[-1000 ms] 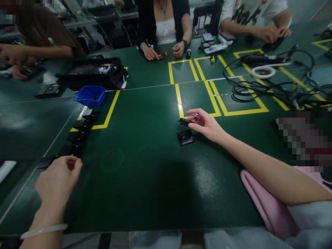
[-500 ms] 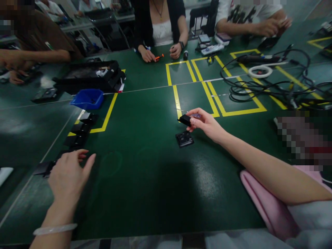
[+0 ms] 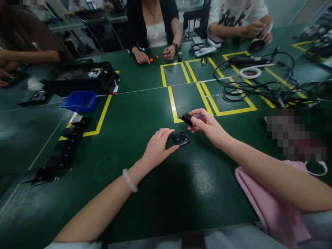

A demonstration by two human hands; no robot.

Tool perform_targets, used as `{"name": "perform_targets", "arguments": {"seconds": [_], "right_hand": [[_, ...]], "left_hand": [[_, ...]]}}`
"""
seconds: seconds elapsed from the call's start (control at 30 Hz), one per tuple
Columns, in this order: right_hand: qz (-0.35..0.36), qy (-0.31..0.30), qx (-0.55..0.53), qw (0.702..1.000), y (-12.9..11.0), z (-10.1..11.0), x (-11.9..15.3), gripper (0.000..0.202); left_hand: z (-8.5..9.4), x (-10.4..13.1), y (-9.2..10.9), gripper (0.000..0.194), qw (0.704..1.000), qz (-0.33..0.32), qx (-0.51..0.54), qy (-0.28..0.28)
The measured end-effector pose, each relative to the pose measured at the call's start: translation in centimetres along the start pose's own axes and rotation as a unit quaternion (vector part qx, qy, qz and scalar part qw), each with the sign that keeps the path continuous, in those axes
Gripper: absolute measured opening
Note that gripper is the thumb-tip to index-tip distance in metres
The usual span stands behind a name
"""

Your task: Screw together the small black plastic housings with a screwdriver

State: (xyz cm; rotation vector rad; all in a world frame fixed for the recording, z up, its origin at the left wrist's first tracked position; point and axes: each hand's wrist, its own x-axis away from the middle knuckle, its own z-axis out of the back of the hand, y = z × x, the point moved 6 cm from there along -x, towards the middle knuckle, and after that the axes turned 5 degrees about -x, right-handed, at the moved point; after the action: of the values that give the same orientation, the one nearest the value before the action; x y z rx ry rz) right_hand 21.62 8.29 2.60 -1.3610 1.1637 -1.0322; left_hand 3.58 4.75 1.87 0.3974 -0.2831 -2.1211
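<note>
My right hand (image 3: pixel 204 126) is closed around a small black plastic part (image 3: pixel 186 119), held just above the table. A slim screwdriver (image 3: pixel 199 116) with a see-through purplish handle sits in the same hand, its thin shaft pointing left. Below it, a flat square black part (image 3: pixel 181 138) with raised details lies on the green table (image 3: pixel 145 214). My left hand (image 3: pixel 159 147) is at that square part's left edge, thumb and fingers apart on either side of its corner; whether they touch it I cannot tell.
Several black parts (image 3: pixel 62 147) stand in a row on the left, near a blue scoop-shaped bin (image 3: pixel 80 101) and black trays (image 3: pixel 85 77). Black cables (image 3: pixel 238 90) lie at the right, a pink cloth (image 3: pixel 261 193) nearer. Co-workers sit across; one hand holds an orange tool (image 3: pixel 154 59).
My left hand has moved right, from the row of black parts to the square part. My right hand still holds the black part and screwdriver, and the view has shifted slightly.
</note>
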Motion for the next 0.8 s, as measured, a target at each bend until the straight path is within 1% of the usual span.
{"name": "perform_targets", "arguments": {"seconds": [0.1,0.2,0.37,0.43,0.53,0.8], "right_hand": [[0.000,0.015,-0.025,1.000,1.2,0.4,0.3,0.033],[-0.011,0.016,-0.047,0.999,2.3,0.9,0.0,0.034],[-0.006,0.018,-0.056,0.998,2.7,1.5,-0.4,0.035],[-0.006,0.014,-0.058,0.998,2.7,1.5,-0.4,0.035],[-0.003,0.003,-0.060,0.998,2.7,1.3,-0.2,0.035],[-0.002,-0.008,-0.058,0.998,2.8,1.2,-0.1,0.033]], "left_hand": [[-1.1,-0.7,0.2,0.045,1.000,0.014,-0.001,0.004],[-1.4,-0.6,0.2,0.038,1.000,0.019,0.006,0.014],[-0.3,-0.1,0.6,0.041,0.998,0.000,0.059,0.036],[0.2,0.0,0.7,0.039,0.996,-0.008,0.077,0.046],[0.8,0.1,0.7,0.036,0.994,-0.003,0.084,0.067],[0.9,0.4,0.6,0.037,0.992,0.003,0.088,0.094]]}}
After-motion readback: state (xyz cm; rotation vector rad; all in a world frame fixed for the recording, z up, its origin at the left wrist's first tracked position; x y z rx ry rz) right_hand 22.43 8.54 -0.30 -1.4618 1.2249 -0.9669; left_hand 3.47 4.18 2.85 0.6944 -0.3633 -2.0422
